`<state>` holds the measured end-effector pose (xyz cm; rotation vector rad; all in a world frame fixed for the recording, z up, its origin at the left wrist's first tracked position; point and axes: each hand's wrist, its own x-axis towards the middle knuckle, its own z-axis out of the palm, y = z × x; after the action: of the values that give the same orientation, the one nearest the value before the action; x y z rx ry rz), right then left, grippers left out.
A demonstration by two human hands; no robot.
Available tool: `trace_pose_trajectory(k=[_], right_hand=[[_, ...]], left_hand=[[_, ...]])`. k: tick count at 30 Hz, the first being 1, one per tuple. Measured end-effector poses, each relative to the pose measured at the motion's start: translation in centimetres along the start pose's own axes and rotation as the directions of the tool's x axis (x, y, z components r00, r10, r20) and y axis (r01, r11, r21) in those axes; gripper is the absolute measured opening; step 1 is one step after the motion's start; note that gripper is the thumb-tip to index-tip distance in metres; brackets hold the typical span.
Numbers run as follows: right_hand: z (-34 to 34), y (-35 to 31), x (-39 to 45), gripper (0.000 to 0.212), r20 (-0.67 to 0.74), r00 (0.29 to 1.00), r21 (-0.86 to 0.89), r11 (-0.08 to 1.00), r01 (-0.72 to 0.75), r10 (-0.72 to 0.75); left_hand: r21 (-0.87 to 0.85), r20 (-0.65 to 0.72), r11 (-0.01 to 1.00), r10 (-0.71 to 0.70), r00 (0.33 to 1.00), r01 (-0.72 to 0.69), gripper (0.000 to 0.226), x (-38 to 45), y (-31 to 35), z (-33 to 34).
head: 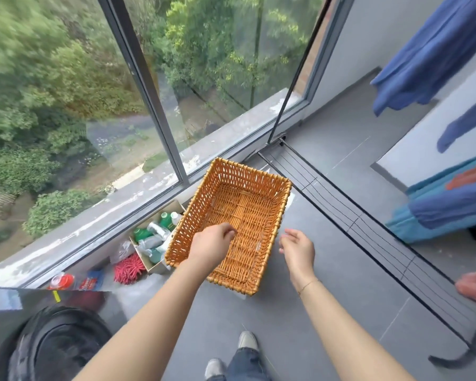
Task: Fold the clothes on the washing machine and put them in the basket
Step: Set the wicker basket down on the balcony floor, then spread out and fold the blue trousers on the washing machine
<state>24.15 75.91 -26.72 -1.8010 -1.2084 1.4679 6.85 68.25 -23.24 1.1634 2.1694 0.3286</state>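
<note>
washing machine (52, 339) bottom left, no clothes visible on it | wicker basket (231, 218) empty on floor by window, likely placed ready | left hand (213, 244) above basket, loosely curled, holding nothing | right hand (298, 251) beside it, relaxed, holding nothing

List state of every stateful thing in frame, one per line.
wicker basket: empty, upright on the floor
left hand: over the basket, fingers loosely curled, holding nothing
right hand: beside the basket, relaxed, holding nothing
cardboard box: open, holds bottles
blue cloth: hanging
drying rack: lines bare near the basket
</note>
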Motion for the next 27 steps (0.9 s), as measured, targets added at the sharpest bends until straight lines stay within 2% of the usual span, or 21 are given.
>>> trace_pose_trajectory(k=[7,10,18,22,27], right_hand=[[-7.6,-10.2,-6.0,0.018,-0.070,0.957,-0.003,0.959,0.282,-0.281],[-11.1,-14.0,-8.2,0.019,-0.094,0.925,-0.001,0.929,0.369,-0.368],[-19.7,-22.2,-9.7,0.014,-0.115,0.844,-0.001,0.850,0.527,-0.523],[-24.5,-26.6,-7.2,0.017,-0.096,0.783,0.017,0.786,0.618,-0.614],[-31.0,-31.4,-2.7,0.016,-0.075,0.751,0.077,0.747,0.660,-0.656]], left_hand=[[-0.281,-0.097,0.931,0.216,0.972,-0.235,0.019,-3.9,9.5,-7.0],[-0.278,-0.171,0.889,0.326,0.930,-0.363,0.018,-5.6,13.9,-9.5],[-0.357,-0.241,0.797,0.426,0.872,-0.488,0.017,-7.4,23.5,-13.6],[-0.330,-0.323,0.765,0.459,0.828,-0.553,0.019,-6.8,30.7,-15.3],[-0.307,-0.376,0.745,0.477,0.795,-0.592,0.026,-4.7,40.2,-15.6]])
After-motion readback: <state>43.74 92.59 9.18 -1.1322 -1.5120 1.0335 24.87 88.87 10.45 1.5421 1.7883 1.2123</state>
